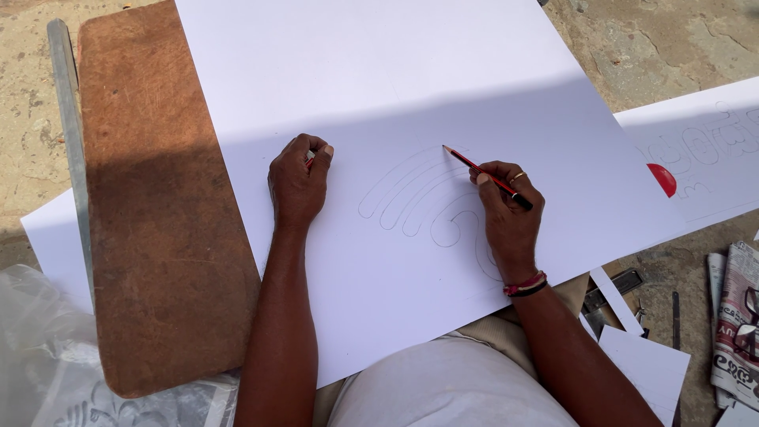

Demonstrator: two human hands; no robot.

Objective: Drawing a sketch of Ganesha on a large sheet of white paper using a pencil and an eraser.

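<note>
A person seated at a work surface draws in pencil on a large white sheet of paper (443, 87) that lies across their lap and a worn brown board (150, 205). Nearest the camera, crumpled clear plastic (39, 348) lies at lower left, and loose white paper offcuts (644, 360) sit at lower right beside a folded newspaper (735, 316) printed in black, with a dark metal tool (613, 286) just beyond the offcuts. On the sheet, the right hand (506, 209), wearing a ring and red and black wrist bands, pinches a red-and-black pencil (486, 175) between thumb and fingers, its tip touching the paper at the upper end of a faint outline of curved, looping bands (411, 202). To the left, well apart from the pencil, the left hand (299, 182) rests on the sheet curled into a loose fist, its fingers pressed together around a small red-and-white object (309, 160) that is mostly hidden. A metal straightedge (69, 134) runs along the board's far left edge. Farther right, a second white sheet (696, 150) bears pencilled outline shapes and a solid red half-round mark (662, 179) at its near edge. Sunlight falls across the far half of the large sheet, over bare cracked concrete ground (656, 47).
</note>
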